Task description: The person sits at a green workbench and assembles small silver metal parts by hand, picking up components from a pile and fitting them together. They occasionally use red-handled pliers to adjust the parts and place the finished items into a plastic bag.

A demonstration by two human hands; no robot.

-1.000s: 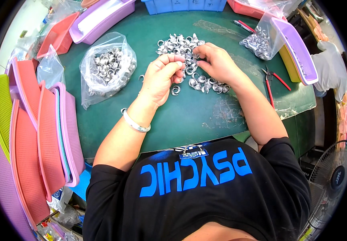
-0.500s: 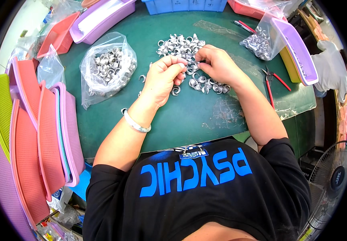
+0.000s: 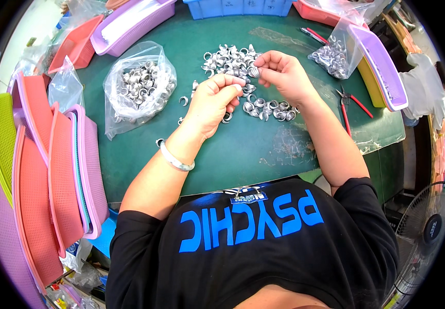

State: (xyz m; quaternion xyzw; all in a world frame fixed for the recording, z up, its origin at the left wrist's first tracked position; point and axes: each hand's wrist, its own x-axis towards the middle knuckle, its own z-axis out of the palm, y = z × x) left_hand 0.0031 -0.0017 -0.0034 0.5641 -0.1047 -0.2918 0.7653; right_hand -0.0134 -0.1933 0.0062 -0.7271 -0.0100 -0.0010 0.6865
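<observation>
Silver-coloured metal rings lie heaped (image 3: 231, 57) on the green tabletop, with a smaller cluster (image 3: 274, 110) nearer to me. My left hand (image 3: 213, 103) is closed at the left edge of the heap, thumb pressed against the fingers; whatever is in that pinch is too small or hidden to tell. To its right, my right hand (image 3: 286, 77) pinches a metal ring (image 3: 254, 72) with thumb and fingertips, at the right side of the heap. A single loose ring (image 3: 183, 101) rests left of my left hand.
An open clear bag of rings (image 3: 142, 85) stands at left, another bag (image 3: 334, 57) at far right. Red-handled pliers (image 3: 347, 103) lie right of my right forearm. Stacked plastic baskets (image 3: 32, 195) line the left side; a blue crate (image 3: 239, 9) sits at the back. A fan (image 3: 425, 226) stands lower right.
My right hand has moved slightly up and right, away from my left hand, and a ring shows at its fingertips. My left hand has shifted slightly right and stays pinched.
</observation>
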